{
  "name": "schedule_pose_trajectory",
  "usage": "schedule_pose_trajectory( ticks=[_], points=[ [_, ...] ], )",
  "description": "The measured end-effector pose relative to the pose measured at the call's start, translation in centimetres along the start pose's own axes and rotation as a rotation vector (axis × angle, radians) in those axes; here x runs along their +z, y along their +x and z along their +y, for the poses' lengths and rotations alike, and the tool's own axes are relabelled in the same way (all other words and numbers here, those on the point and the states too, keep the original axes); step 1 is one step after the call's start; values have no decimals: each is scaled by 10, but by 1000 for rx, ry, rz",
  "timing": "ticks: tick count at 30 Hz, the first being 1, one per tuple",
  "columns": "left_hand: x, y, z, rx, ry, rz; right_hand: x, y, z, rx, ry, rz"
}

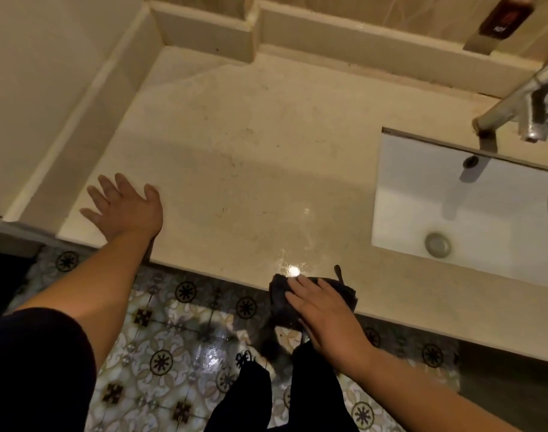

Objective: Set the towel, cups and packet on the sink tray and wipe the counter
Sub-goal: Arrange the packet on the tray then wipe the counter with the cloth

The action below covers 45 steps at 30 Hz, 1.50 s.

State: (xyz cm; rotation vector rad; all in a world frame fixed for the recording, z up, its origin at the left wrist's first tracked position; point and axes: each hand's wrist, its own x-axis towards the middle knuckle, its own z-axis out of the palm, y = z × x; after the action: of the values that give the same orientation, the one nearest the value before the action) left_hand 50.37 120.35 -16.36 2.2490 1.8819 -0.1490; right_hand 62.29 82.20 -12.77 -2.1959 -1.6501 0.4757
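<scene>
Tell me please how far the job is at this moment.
Done: no cups, packet or tray show in view, so the placing cannot be confirmed; the counter carries none of them. In hand: the right hand presses a dark cloth flat at the counter's front edge, while the left hand rests open on it. Left: dark specks farther back need wiping.

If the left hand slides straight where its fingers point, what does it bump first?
Most likely the low ledge at the left edge of the counter. The left hand lies flat, fingers aimed that way, with nothing seen between.
</scene>
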Motion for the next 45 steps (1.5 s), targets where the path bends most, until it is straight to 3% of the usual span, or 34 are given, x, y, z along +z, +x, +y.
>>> schedule_pose_trajectory(
  ticks=[3, 6, 8, 10, 12, 16, 21, 24, 26, 29, 32, 34, 36, 40, 45],
  points=[
    [-1, 2, -1, -2, -9, -6, 5, -8, -20, 18, 139, 23],
    [0, 3, -1, 2, -13, -9, 3, -13, -38, 217, 540, -14],
    [1, 3, 0, 6, -12, -9, -4, -8, -54, 449, 974, -92],
    [0, 3, 0, 11, -12, -5, -16, 4, -62, 719, 1628, -145],
    [0, 2, 0, 10, -14, -9, -26, 15, -62, 948, 2105, -188],
    [0, 0, -2, 15, -18, -11, -51, 32, -56, 955, 2251, -171],
    [-1, -3, 1, 9, -14, -16, -89, 58, -34, 812, 2050, -30],
    [0, -6, -2, 5, -22, -9, -127, 100, 8, 712, 1859, 211],
    [0, -5, -2, 2, -20, 8, -156, 142, 44, 650, 1579, 401],
    [-1, -3, 3, -2, -24, 21, -183, 213, 111, 583, 898, 550],
    [0, -5, 3, -12, -33, 50, -170, 273, 176, 486, 244, 366],
    [1, -3, 4, -19, -34, 65, -145, 295, 201, 380, -59, 206],
    [3, -2, 6, -23, -30, 69, -124, 307, 208, 277, -277, 203],
    [3, 2, 3, -39, -29, 54, -107, 292, 179, 205, -277, 156],
    [3, 1, 1, -31, -48, 32, -36, 196, 86, 64, -186, 48]
  ],
)
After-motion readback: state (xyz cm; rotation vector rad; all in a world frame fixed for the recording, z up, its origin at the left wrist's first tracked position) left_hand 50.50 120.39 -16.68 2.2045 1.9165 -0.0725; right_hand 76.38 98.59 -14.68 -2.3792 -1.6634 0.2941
